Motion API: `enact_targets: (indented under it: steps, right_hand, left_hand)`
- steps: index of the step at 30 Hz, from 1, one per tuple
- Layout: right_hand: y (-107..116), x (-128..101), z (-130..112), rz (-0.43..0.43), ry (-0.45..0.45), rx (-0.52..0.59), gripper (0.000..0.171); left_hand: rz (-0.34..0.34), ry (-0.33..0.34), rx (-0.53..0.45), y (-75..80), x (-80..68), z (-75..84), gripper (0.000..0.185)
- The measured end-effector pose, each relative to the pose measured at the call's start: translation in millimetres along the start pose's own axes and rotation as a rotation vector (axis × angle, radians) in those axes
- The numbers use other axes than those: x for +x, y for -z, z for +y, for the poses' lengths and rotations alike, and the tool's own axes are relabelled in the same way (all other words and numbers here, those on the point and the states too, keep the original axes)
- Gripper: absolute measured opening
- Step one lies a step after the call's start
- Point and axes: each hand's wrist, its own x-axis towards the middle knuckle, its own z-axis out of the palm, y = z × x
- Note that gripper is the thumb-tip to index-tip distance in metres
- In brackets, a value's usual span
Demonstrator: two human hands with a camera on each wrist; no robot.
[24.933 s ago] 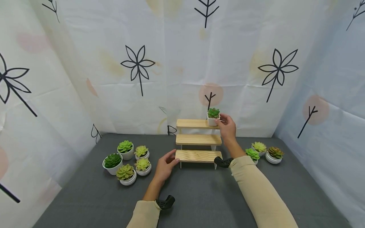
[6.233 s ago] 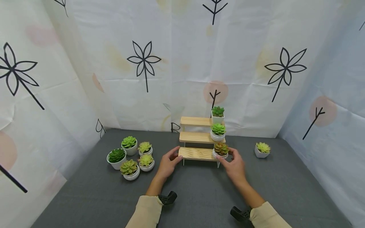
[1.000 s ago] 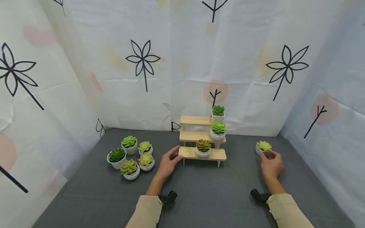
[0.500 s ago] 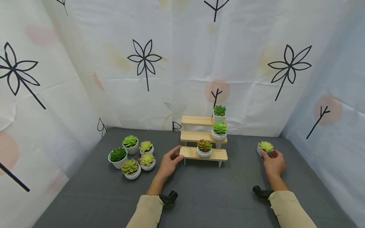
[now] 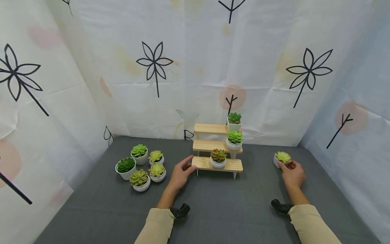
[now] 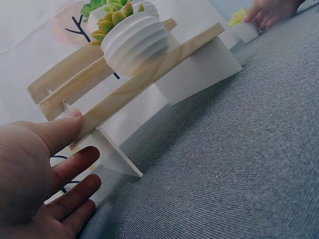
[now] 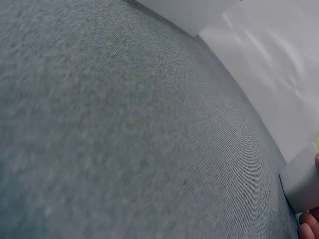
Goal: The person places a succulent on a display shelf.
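My left hand (image 5: 179, 175) is at the left end of a three-tier wooden shelf stand (image 5: 207, 163), thumb at the front corner and index finger at the back corner of the lowest board. Its other fingers hang loose below the board in the left wrist view. My right hand (image 5: 292, 175) pinches a small white pot with a yellow-green succulent (image 5: 282, 157) at the far right; the white pot (image 7: 300, 180) sits at the frame edge in the right wrist view. On the stand, one potted succulent is on each tier: dark green (image 5: 234, 118), bright green (image 5: 234, 137) and reddish-brown (image 5: 218, 156).
Several white-potted succulents (image 5: 139, 178) cluster on the left of the grey cloth-covered table (image 5: 219, 213). A patterned white fabric backdrop (image 5: 195, 67) rises behind the table and along both sides.
Since the oldest frame, two succulents have joined the stand; the reddish-brown one later shifted from the right end to the lowest board's middle. My right hand moved to the last right-side pot, lately nudging it left.
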Motion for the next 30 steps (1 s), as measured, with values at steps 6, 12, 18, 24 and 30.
enact_targets:
  steps: [6, 12, 18, 24, 30]
  right_hand:
    - [1, -5, 3, -0.039, 0.057, -0.032, 0.056]
    - [2, -17, 0, -0.088, 0.131, -0.047, 0.053]
    - [3, -31, -6, -0.158, 0.149, -0.048, 0.056]
    - [4, -44, -14, -0.206, 0.168, -0.021, 0.057]
    - [6, -57, -26, -0.249, 0.194, 0.010, 0.057]
  left_hand:
    - [0.002, -0.003, 0.002, 0.3, -1.0, 1.4, 0.049]
    - [0.004, -0.001, -0.002, 0.0, -1.0, 1.6, 0.049]
    - [0.005, -0.001, -0.003, -0.5, -0.8, 2.3, 0.049]
    - [-0.003, 0.007, -0.004, -0.1, -0.5, 2.1, 0.050]
    - [-0.003, 0.000, -0.008, -0.1, -0.3, 1.3, 0.049]
